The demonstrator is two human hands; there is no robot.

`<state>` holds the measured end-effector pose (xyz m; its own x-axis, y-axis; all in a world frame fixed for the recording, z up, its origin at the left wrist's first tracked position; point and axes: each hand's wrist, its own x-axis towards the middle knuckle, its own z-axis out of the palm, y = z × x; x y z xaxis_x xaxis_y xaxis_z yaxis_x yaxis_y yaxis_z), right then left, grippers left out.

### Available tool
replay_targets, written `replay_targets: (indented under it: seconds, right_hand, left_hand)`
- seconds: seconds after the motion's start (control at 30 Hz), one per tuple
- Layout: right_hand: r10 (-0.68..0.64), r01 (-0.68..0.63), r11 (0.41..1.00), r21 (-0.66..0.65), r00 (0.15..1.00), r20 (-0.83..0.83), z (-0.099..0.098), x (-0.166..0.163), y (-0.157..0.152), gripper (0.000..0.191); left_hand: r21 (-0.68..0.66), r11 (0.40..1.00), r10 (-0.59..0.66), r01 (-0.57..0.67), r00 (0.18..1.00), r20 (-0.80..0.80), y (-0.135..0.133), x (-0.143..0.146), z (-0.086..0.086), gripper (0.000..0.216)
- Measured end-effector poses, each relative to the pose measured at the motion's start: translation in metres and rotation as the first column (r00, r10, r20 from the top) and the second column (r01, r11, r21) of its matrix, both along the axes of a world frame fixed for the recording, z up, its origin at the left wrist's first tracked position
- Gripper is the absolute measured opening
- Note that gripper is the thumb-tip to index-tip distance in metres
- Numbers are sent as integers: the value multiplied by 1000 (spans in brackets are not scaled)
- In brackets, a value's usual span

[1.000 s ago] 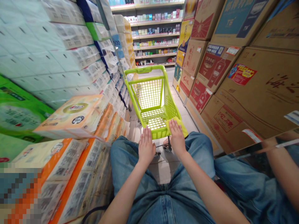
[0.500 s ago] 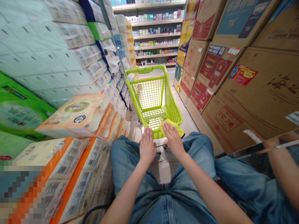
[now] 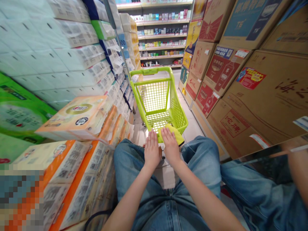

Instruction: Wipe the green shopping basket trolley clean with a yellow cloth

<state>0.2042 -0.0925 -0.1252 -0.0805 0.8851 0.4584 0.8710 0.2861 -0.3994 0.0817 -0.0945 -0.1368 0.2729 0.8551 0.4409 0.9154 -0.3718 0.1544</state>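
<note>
A small lime-green shopping cart [image 3: 158,96] stands in the aisle in front of my knees, its basket bare. My left hand [image 3: 152,150] lies flat on the cart's near rim, fingers stretched out. My right hand [image 3: 170,146] presses flat on a yellow-green cloth [image 3: 176,134] that lies over the same rim, just right of my left hand. The two hands almost touch. My legs in blue jeans [image 3: 168,192] fill the bottom of the view.
Stacked tissue packs [image 3: 79,118] wall the left side. Tall cardboard boxes [image 3: 252,86] line the right. Stocked shelves [image 3: 161,35] close the aisle's far end. A glossy surface at lower right reflects an arm and jeans [image 3: 276,179].
My right hand has slid the cloth leftward along the cart's near rim, from the right corner toward my left hand. My left hand has stayed on the rim.
</note>
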Motion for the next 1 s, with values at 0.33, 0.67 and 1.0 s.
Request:
replay_targets:
  seconds: [0.33, 0.67, 1.0]
  right_hand:
    - [46, -48, 999, 19, 994, 99, -1, 46, -1, 82]
    - [-152, 151, 988, 27, 988, 8, -5, 56, 8, 85]
    - [103, -103, 995, 3, 995, 8, 2, -8, -3, 79]
  left_hand:
    - [-26, 1000, -2, 1, 1000, -10, -1, 0, 4, 87]
    - [-12, 1000, 3, -2, 1000, 19, 0, 2, 2, 90]
    - [5, 1000, 18, -18, 1000, -17, 0, -1, 2, 83]
